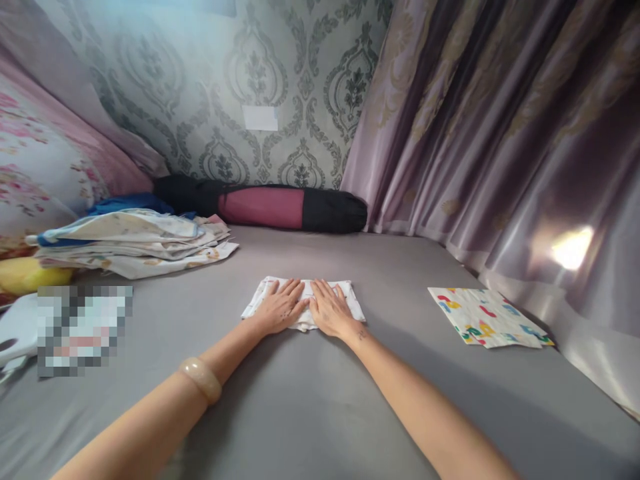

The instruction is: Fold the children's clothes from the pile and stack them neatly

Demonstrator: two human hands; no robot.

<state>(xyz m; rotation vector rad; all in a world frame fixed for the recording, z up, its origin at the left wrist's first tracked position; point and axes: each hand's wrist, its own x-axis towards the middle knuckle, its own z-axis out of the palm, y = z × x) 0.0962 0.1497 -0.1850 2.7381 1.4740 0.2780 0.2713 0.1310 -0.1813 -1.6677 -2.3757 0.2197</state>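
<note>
A white folded cloth (306,324) with small reddish marks lies flat on the grey sheet, straight ahead of me. Both palms press down on it. My left hand (280,308) covers its left half with the fingers stretched out, and a pale bangle (201,380) circles that forearm. On the right half rests my right hand (330,308), flat, fingers extended. The two thumbs come close together near the cloth's middle. Much of the cloth's surface is hidden beneath my hands.
At left sits a pile of cloths (150,243), with a pixelated patch and a white object (23,327) nearer me. A folded cloth with colourful print (487,317) lies at right by the curtain (425,133). A black and maroon long bag (263,205) lies along the wall.
</note>
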